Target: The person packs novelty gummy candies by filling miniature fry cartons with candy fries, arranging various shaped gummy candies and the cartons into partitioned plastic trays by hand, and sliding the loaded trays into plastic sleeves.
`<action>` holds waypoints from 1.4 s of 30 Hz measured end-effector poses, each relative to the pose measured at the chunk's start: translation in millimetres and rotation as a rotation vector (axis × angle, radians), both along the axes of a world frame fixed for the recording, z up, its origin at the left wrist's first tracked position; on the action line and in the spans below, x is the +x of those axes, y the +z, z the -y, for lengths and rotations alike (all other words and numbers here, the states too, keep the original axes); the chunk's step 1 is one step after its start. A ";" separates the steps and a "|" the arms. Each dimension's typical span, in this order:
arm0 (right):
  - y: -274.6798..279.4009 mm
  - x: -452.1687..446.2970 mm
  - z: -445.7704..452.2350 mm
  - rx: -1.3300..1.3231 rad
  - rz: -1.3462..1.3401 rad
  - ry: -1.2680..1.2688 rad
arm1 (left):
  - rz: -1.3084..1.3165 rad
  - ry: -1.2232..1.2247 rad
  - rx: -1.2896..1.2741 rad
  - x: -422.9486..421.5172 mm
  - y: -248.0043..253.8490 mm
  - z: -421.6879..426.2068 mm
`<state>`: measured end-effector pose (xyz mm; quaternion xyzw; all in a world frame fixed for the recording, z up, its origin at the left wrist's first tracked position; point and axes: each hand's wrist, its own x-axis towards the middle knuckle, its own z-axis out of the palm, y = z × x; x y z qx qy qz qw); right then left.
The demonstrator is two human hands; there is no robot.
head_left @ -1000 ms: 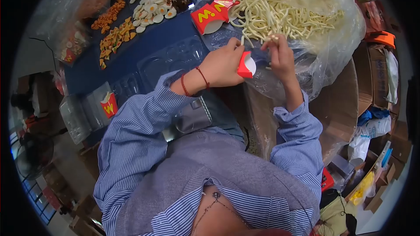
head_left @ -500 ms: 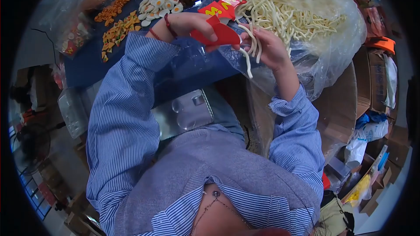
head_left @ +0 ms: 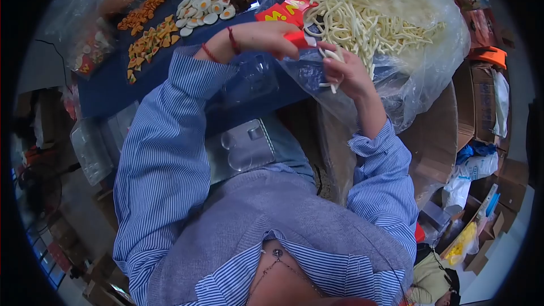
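Red carton (head_left: 294, 38): gripped by left hand (head_left: 265, 38)
Pale strips (head_left: 334, 87): pinched in right hand (head_left: 350, 75)
Yellow "M" (head_left: 275, 16): nearby cartons (head_left: 289, 18)
Clear bag (head_left: 422, 82): more strips

The place looks like a workshop: sorted piles of little pieces (head_left: 152, 44) upper left, bagged pale strips (head_left: 362, 25) upper right, cardboard boxes (head_left: 483, 99) at right.

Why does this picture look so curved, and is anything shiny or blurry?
Head view: scene bends toward black corners, as with a fisheye lens; head view: pale highlights on the clear plastic tray; head view: far left looks dim and soft.
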<state>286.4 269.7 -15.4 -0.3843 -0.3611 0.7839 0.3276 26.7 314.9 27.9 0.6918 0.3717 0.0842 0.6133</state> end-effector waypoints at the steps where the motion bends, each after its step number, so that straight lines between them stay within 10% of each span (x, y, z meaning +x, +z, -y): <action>1: 11.3 3.8 2.0 0.155 0.235 -0.104 | -0.007 -0.151 0.374 1.9 -3.4 5.8; 5: 14.7 34.3 -17.6 0.416 0.638 -0.377 | -0.184 -0.069 0.571 29.7 -10.4 39.0; 7: 12.4 31.1 -32.1 0.418 0.777 -0.314 | -0.342 -0.010 0.459 55.0 -13.0 36.7; 9: 4.1 17.0 -38.9 0.976 1.101 -0.185 | -0.309 0.024 0.488 72.2 -33.0 32.9; 16: -6.6 10.3 -50.3 1.052 1.397 0.255 | -0.383 0.136 0.514 70.9 -37.6 47.8; 20: 10.8 23.4 -41.8 1.003 1.311 0.085 | -0.421 0.136 0.477 53.6 -32.5 57.1; 25: 17.2 60.6 -33.7 0.188 0.578 -0.039 | -0.456 0.102 0.433 46.6 -24.2 59.6; 32: 11.9 45.6 -16.2 0.190 0.274 -0.267 | -0.404 0.140 0.511 57.1 -37.8 57.5; 35: -3.3 33.3 -33.0 0.272 0.504 -0.019 | -0.489 0.132 0.418 61.3 -14.3 64.4; 37: -12.2 8.8 -35.2 1.063 1.183 -0.113 | -0.483 0.147 0.510 63.1 -13.6 69.8; 42: -13.0 -16.8 -35.4 1.005 1.459 0.087 | -0.523 0.036 0.582 64.5 -16.2 53.8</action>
